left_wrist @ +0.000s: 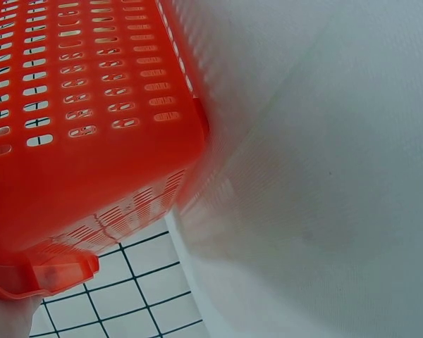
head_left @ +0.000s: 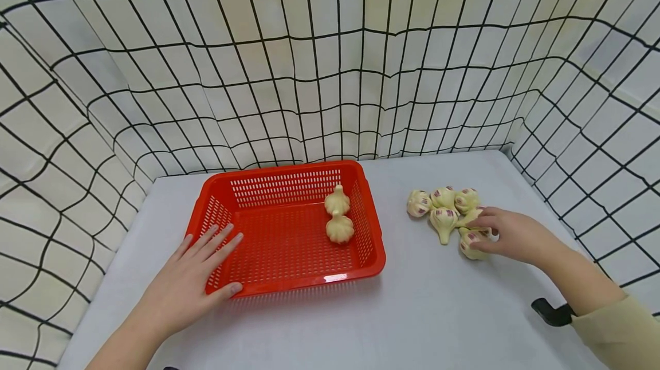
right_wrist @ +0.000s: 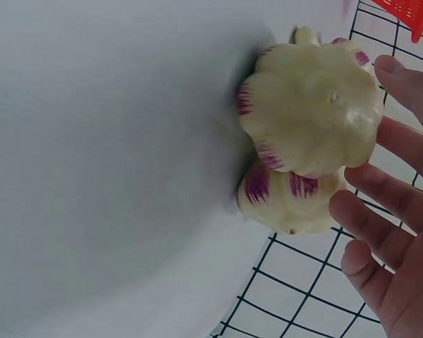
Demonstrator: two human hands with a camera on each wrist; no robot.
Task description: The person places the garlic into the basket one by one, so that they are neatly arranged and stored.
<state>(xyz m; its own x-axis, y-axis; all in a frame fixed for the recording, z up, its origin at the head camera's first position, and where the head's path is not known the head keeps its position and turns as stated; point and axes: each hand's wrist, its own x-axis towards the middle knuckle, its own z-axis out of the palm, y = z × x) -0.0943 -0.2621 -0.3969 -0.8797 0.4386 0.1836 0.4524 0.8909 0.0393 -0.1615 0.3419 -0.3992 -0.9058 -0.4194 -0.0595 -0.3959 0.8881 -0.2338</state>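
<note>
A red plastic basket (head_left: 278, 287) holds two garlic bulbs (head_left: 340, 229) at its right end. My left hand (head_left: 180, 287) rests over the basket's near left corner, fingers straight and spread. In the left wrist view the basket's outer wall (left_wrist: 92, 158) fills the upper left. To the right of the basket lies a cluster of several pale, purple-marked garlic bulbs (head_left: 444, 220). My right hand (head_left: 515, 236) reaches over the near right side of that cluster. Its loosely bent fingers are around the nearest garlic bulb (right_wrist: 314, 113); a firm grip does not show.
A white-covered table (head_left: 309, 330) lies under everything. Black netting (head_left: 330, 66) over white sheeting rises behind and at both sides. A short black object (head_left: 552, 311) is by the right sleeve (head_left: 619, 330).
</note>
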